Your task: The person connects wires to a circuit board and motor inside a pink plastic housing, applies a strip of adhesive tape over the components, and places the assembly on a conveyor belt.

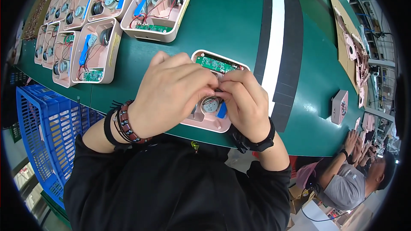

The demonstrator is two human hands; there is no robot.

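Note:
A pink plastic housing (212, 125) lies open at the table's near edge, right in front of me. Inside it show a green circuit board (216, 65), a round grey motor-like part (210, 105) and a blue block (222, 110). Over its middle, my left hand (173, 90) and my right hand (245, 102) meet with thumbs and fingertips pinched together. Thin dark wires run just below the fingertips. What the pinched fingers hold is too small and covered to make out.
More open pink housings with wires, boards and blue blocks, such as this one (175, 34), stand at the upper left. A black strip with a white band (275, 38) crosses the green table. A blue crate (51, 128) is at left; a co-worker (346, 184) sits at right.

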